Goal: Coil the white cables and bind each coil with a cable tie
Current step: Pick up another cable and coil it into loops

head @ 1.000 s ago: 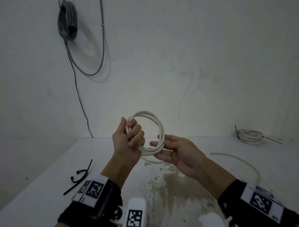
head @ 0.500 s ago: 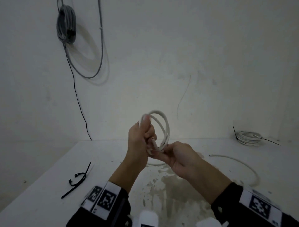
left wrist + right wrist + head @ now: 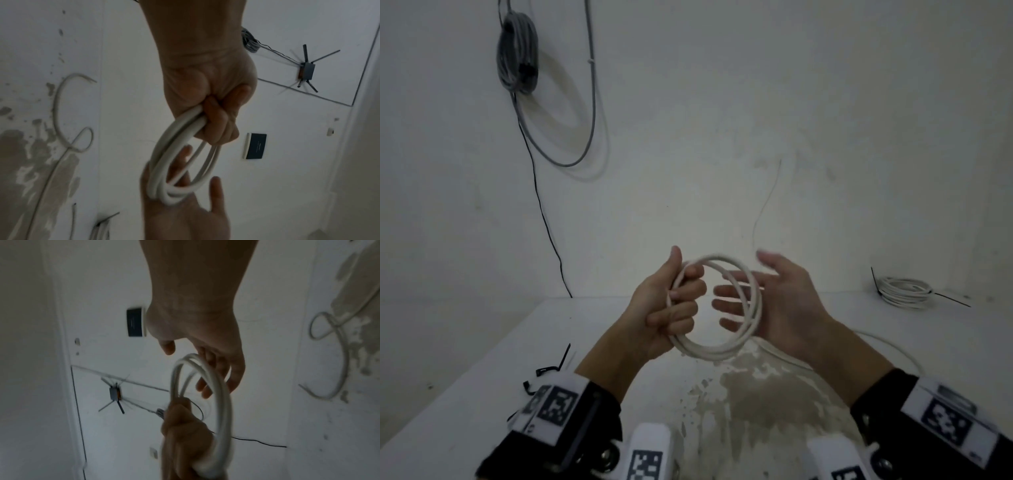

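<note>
Left hand [image 3: 667, 308] has its fingers wrapped tight round the white cable coil [image 3: 722, 349], held up over the middle of the counter [image 3: 482, 377]; right hand [image 3: 774, 301] is spread flat just behind the loop, holding nothing. The cable's loose tail [image 3: 893, 349] trails off at 4 o'clock. A bound coil [image 3: 902, 292] sits at 2 o'clock, black cable ties [image 3: 551, 366] at 8 o'clock. Grey cable bundle [image 3: 517, 51] hangs on the wall at 11. No readable writing, just square markers on the wristbands [image 3: 558, 407].

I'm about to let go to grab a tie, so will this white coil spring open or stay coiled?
Likely springy: the white coil keeps round loops only in the left hand. The loops already fan apart by the open right hand, so expect loosening.
</note>
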Available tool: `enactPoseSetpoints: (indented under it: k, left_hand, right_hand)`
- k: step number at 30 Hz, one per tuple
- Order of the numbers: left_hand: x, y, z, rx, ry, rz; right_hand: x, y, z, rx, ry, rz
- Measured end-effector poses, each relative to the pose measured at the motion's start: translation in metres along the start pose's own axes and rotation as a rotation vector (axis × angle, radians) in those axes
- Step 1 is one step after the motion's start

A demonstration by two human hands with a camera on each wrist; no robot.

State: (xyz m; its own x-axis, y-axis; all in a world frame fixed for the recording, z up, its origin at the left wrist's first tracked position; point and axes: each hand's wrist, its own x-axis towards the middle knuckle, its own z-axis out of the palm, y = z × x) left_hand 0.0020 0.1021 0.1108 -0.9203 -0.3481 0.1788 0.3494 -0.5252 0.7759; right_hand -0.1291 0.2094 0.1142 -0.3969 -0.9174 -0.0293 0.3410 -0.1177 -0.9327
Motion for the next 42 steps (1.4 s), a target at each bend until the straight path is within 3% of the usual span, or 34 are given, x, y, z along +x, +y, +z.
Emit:
enactPoseSetpoints:
  k: [3, 6, 11, 14, 19, 28, 32, 33, 35, 38, 40, 42]
  left_hand:
    - [0.000, -0.005, 0.000, 0.013, 0.033, -0.056]
    - [0.005, -0.008, 0.002, 0.090, 0.150, 0.030]
    - [0.011, -0.015, 0.011, 0.274, 0.185, 0.189]
    - [0.011, -0.017, 0.014, 0.334, 0.167, 0.225]
    - [0.010, -0.021, 0.015, 0.368, 0.276, 0.294]
    - [0.013, -0.020, 0.003, 0.245, 0.461, 0.207]
    - [0.008, -0.013, -0.002, 0.130, 0.316, 0.036]
    - [0.007, -0.011, -0.002, 0.101, 0.285, 0.001]
    - [0.006, -0.007, -0.002, 0.013, 0.261, 0.007]
    - [0.009, -0.002, 0.000, -0.214, 0.241, 0.071]
    - [0.010, 0.000, 0.000, -0.364, 0.216, 0.090]
    - [0.011, 0.000, 0.000, -0.473, 0.195, 0.095]
  right_hand:
    - [0.001, -0.006, 0.007, -0.118, -0.009, -0.074]
    - [0.001, -0.001, 0.016, -0.260, 0.106, -0.233]
    - [0.006, 0.005, 0.014, -0.114, 0.289, -0.341]
    - [0.006, 0.007, 0.013, -0.052, 0.334, -0.364]
    - [0.006, 0.007, 0.011, -0.011, 0.372, -0.389]
    - [0.000, 0.014, 0.014, -0.353, 0.273, -0.516]
    - [0.004, 0.012, 0.010, -0.684, 0.239, -0.523]
    - [0.006, 0.013, 0.007, -0.827, 0.274, -0.581]
    - [0.008, 0.019, 0.002, -1.088, 0.334, -0.853]
    - [0.006, 0.031, -0.002, -1.308, 0.117, -1.362]
    - [0.008, 0.037, -0.008, -1.463, 0.009, -1.543]
    - [0.010, 0.038, -0.009, -1.537, 0.012, -1.663]
